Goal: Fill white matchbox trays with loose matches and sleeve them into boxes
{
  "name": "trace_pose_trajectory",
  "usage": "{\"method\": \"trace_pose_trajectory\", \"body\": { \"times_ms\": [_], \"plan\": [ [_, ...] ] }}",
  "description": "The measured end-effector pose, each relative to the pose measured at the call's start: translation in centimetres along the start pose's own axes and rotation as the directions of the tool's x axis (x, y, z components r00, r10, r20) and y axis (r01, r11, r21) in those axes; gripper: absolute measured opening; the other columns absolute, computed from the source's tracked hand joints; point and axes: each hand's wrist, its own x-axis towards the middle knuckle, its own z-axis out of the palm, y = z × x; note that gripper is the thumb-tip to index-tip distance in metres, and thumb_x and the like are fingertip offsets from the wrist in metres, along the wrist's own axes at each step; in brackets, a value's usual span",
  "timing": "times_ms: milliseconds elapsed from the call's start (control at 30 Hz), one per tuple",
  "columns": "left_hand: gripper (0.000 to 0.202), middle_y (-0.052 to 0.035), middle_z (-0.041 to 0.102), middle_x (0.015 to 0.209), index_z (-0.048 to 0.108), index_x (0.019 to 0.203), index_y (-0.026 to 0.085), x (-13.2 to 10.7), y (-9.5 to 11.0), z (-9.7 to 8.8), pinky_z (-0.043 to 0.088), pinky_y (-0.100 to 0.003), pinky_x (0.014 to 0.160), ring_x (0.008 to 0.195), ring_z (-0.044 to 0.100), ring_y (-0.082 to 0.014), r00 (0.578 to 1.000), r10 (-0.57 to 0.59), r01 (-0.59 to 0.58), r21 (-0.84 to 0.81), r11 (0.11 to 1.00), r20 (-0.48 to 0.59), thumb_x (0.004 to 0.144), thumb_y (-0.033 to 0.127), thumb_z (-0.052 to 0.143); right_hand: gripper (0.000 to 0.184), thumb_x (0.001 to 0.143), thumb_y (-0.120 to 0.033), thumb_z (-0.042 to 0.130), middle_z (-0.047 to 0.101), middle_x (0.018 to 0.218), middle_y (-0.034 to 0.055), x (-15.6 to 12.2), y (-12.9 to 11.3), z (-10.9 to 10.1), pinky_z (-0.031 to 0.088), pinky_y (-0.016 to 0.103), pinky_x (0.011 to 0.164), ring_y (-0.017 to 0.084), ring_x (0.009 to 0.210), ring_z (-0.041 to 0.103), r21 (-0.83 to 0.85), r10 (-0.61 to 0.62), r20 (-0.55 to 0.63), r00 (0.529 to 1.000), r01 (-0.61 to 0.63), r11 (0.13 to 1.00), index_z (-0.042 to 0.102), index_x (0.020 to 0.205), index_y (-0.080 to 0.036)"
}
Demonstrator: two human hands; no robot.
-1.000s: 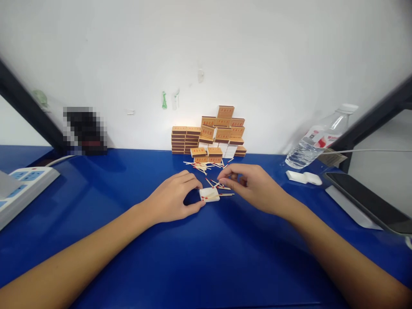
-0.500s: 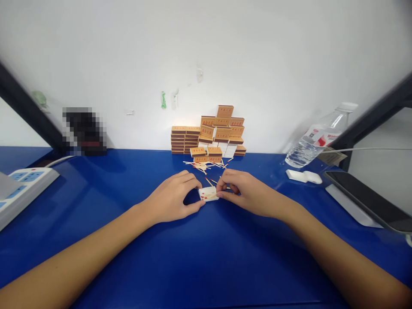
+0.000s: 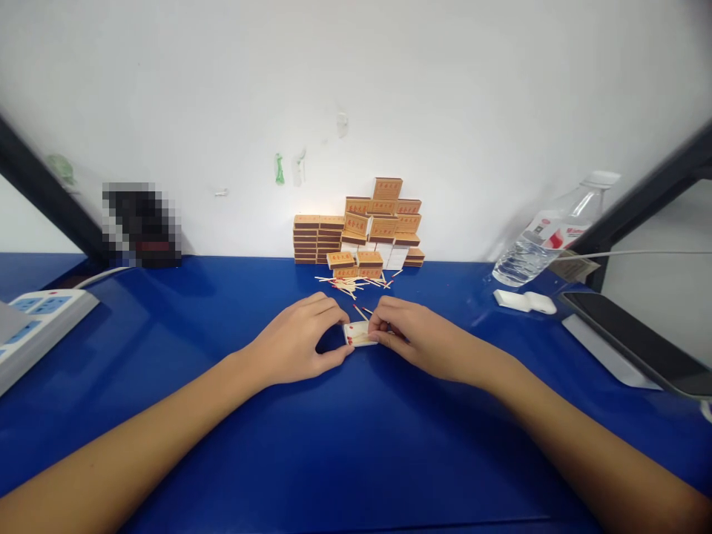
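So the left hand point(image 3: 294, 337) has the little white matchbox tray point(image 3: 359, 335) pinched between thumb and fingertips, holding it flat on the blue table point(image 3: 356, 460), right in the middle between both hands. The right hand point(image 3: 414, 334) has its fingertips bunched up against the tray's right edge. Honestly I can't tell if it's gripping matchsticks, the tray wall, or nothing at all, since the fingers cover that spot.

Progress-wise, I'd say it's early to middling. A few red-tipped matches lie in the tray, but it looks far from full. A scatter of loose matches point(image 3: 350, 283) sits on the table just behind the hands, in front of the stack of matchboxes point(image 3: 361, 230) by the wall. A couple of white trays in that stack look like they have no sleeve on them.

Hard to make out:
- The count of matches in the tray is too small to see.
- The print on the boxes is unreadable.
- A patch at the back left is pixelated.
- The power strip point(image 3: 38, 319) on the left and the phone point(image 3: 634, 341) on the right are both cut off by the frame.
- The water bottle point(image 3: 542, 241) lies tilted near the right edge.
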Motion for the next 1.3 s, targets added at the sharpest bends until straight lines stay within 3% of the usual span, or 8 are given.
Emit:
{"method": "trace_pose_trajectory", "body": {
  "times_ms": [200,433,567,700,833,933,1167,1300],
  "plan": [
    [0.019,-0.0073,0.072,0.105,0.065,0.109,0.019,0.1,-0.1,0.1,0.056,-0.043,0.089,0.1,0.064,-0.0254,1.0,0.024,-0.023,0.003,1.0,-0.018,0.094,0.031,0.067,0.01,0.102,-0.023,0.055,0.063,0.102,0.0056,0.3,-0.3,0.4,0.047,0.032,0.075,0.017,0.084,0.061,0.024,-0.004,-0.106,0.994,0.007,1.0,0.064,0.098,-0.021],
    [0.017,-0.008,0.071,0.106,0.064,0.108,0.019,0.1,0.1,0.0,0.056,-0.042,0.088,0.1,0.065,-0.0262,0.998,0.057,-0.056,0.037,0.998,-0.015,0.094,0.027,0.066,0.014,0.104,-0.023,0.055,0.062,0.101,0.0049,0.5,-0.3,1.1,0.046,0.03,0.073,0.016,0.08,0.059,0.03,-0.032,-0.073,0.997,0.034,0.999,0.067,0.097,-0.021],
    [0.018,-0.0074,0.071,0.104,0.063,0.107,0.018,0.0,0.0,0.0,0.056,-0.042,0.086,0.098,0.064,-0.0256,0.999,0.04,-0.039,0.045,0.998,-0.011,0.093,0.029,0.068,0.018,0.105,-0.028,0.054,0.062,0.098,0.005,0.4,0.2,0.0,0.045,0.031,0.073,0.016,0.08,0.058,0.038,-0.058,-0.095,0.994,0.062,0.997,0.07,0.099,-0.022],
    [0.019,-0.0068,0.071,0.105,0.064,0.108,0.019,-0.1,-0.4,-0.1,0.055,-0.042,0.087,0.099,0.063,-0.025,0.998,-0.023,0.026,0.043,0.999,-0.06,0.094,0.031,0.068,0.018,0.102,-0.033,0.06,0.063,0.088,0.0041,0.2,1.5,-2.0,0.043,0.032,0.074,0.018,0.08,0.058,-0.021,0.011,-0.166,0.986,-0.014,1.0,0.071,0.094,-0.022],
    [0.021,-0.0071,0.07,0.102,0.065,0.107,0.019,0.0,-0.6,-0.2,0.055,-0.042,0.085,0.096,0.063,-0.0251,0.995,-0.064,0.071,0.082,0.994,-0.081,0.094,0.035,0.067,0.018,0.095,-0.04,0.069,0.064,0.092,0.0046,-0.1,2.6,-3.0,0.042,0.032,0.073,0.019,0.082,0.056,-0.044,0.085,0.011,0.996,-0.085,0.995,0.071,0.095,-0.022],
    [0.02,-0.0072,0.07,0.1,0.065,0.106,0.019,0.1,-0.6,-0.3,0.055,-0.042,0.084,0.095,0.063,-0.0252,0.994,-0.065,0.074,0.105,0.992,-0.088,0.096,0.035,0.066,0.022,0.095,-0.042,0.067,0.064,0.095,0.0054,-0.2,2.9,-2.7,0.043,0.032,0.074,0.02,0.084,0.056,0.004,0.125,0.123,0.985,-0.126,0.992,0.069,0.095,-0.021],
    [0.019,-0.0067,0.071,0.103,0.065,0.107,0.019,-0.1,-0.8,-0.1,0.055,-0.041,0.085,0.098,0.064,-0.0252,0.996,-0.068,0.073,0.074,0.995,-0.059,0.094,0.033,0.068,0.022,0.102,-0.039,0.054,0.064,0.102,0.0071,-0.5,3.0,-2.3,0.044,0.035,0.079,0.02,0.087,0.057,0.015,0.173,0.147,0.974,-0.177,0.984,0.064,0.096,-0.02],
    [0.019,-0.0069,0.071,0.104,0.064,0.106,0.018,-0.1,-0.6,0.1,0.055,-0.042,0.086,0.098,0.064,-0.0251,0.997,-0.051,0.055,0.08,0.995,-0.058,0.095,0.034,0.066,0.022,0.103,-0.041,0.053,0.064,0.102,0.0071,-0.6,2.7,-2.9,0.045,0.035,0.08,0.021,0.088,0.057,0.02,0.16,0.088,0.983,-0.162,0.987,0.062,0.098,-0.021]
  ]
}}
